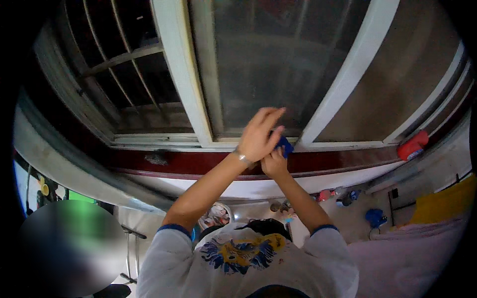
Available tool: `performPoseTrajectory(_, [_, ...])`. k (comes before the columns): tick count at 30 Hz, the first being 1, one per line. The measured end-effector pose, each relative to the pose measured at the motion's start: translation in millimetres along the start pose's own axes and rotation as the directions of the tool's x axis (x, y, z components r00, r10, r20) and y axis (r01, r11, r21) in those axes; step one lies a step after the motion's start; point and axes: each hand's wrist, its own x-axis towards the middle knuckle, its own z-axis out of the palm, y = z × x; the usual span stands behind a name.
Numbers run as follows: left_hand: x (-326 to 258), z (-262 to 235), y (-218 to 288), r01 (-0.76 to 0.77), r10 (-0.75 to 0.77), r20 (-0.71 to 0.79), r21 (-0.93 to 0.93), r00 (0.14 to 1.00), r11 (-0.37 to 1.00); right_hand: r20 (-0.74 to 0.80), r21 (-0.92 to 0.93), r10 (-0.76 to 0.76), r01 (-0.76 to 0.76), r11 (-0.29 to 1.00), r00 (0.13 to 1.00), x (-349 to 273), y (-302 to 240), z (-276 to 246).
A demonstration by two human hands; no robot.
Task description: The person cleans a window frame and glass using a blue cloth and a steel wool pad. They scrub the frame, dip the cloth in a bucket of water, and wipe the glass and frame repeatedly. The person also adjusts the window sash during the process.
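Sliding window (268, 64) above a dark red sill (208, 161). Left to right: left hand (259, 135), fingers extended, released; right hand (274, 163), fingers grasping a blue cloth-like item (285, 146) above the sill, beside the left thumb; red container (412, 146).

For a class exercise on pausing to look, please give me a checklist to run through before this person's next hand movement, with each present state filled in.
1. Right hand gripping the small, bright-blue item: ok, its fingers appear closed on it.
2. Left hand free: ok, fingers extended, no gripped object visible.
3. Blue item fully visible: not ok, the hands partly cover it.
4. Hands apart: cannot tell, they overlap in view.
5. Red, rounded container away from both hands: ok, near the right end of the long, dark-red ledge.
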Motion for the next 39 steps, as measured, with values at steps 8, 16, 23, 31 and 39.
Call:
performPoseTrajectory(8, [-97, -108, -46, 0.305, -0.262, -0.27, 0.128, 0.927, 0.944, 0.5, -0.018, 0.107, -0.114, 0.993, 0.859, 110, 9, 94])
performPoseTrajectory(16, [-146, -149, -66, 0.445, -0.358, -0.359, 0.198, 0.862, 0.873, -0.15, -0.093, 0.155, -0.17, 0.981, 0.977, 435, -41, -114])
performPoseTrajectory(23, [-163, -143, -82, 0.43, -0.352, -0.354, 0.17, 0.866, 0.887, -0.517, -0.347, -0.283, 0.105, 0.932, 0.808, 423, -44, -96])
performPoseTrajectory(31, [-183, -136, -75, 0.451, -0.396, -0.296, 0.147, 0.869, 0.88, 0.107, -0.066, -0.346, 0.354, 0.933, 0.932, 108, -37, 86])
performPoseTrajectory(39, [-211, -147, -77, 0.531, -0.467, -0.316, 0.158, 0.826, 0.832, 0.162, -0.362, -0.181, 0.229, 0.904, 0.97, 291, -42, -15])
